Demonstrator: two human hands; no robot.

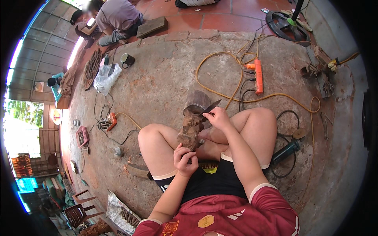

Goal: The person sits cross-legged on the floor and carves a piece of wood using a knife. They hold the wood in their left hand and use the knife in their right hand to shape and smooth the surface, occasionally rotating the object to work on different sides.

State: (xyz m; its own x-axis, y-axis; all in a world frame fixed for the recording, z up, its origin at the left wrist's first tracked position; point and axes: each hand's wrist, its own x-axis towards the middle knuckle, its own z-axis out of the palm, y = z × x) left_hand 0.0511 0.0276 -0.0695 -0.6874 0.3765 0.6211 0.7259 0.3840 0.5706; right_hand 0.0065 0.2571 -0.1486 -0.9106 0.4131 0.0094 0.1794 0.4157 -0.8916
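A brown wood carving (pixel 190 128) with a rough, knobbly surface lies lengthwise between my bent legs. Its far end rests against a round wooden block (pixel 197 98) on the ground. My left hand (pixel 185 160) is closed at the carving's near end, with the fingers curled; a small dark part shows beside them. In my right hand (pixel 217 118) is a dark, pointed blade (pixel 212 106), gripped over the carving's upper right side, its tip pointing away and to the right. Whether the blade's edge touches the wood I cannot tell.
An orange power strip (pixel 258 76) with a yellow cord lies ahead right. A green-black power tool (pixel 286 152) sits by my right knee. A mug (pixel 127 60) and plastic bag (pixel 107 78) stand ahead left. Other people (pixel 118 17) sit at the far left.
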